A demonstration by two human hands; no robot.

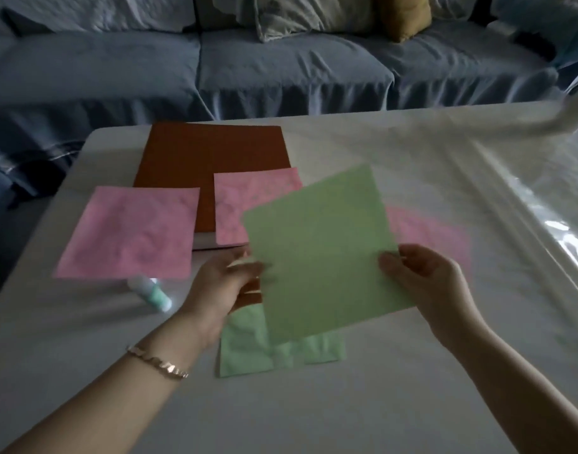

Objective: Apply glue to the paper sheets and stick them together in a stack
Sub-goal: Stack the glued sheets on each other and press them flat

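Left hand (225, 283) pinches the left edge of the green sheet (320, 250); right hand (425, 283) pinches its right edge. The sheet is held tilted, apparently clear of the table (84, 371). It partly covers a lower sheet (248, 348), also green, lying flat. The two-handed grip probably serves to square it over that one before laying it down. Whether either carries glue cannot be told.

The glue stick (151, 293) lies on its side just left of the left hand, within reach. Beyond, three pink sheets (130, 231) lie spread singly, one overlapping a brown pad (212, 155). Sofa (281, 67) behind.
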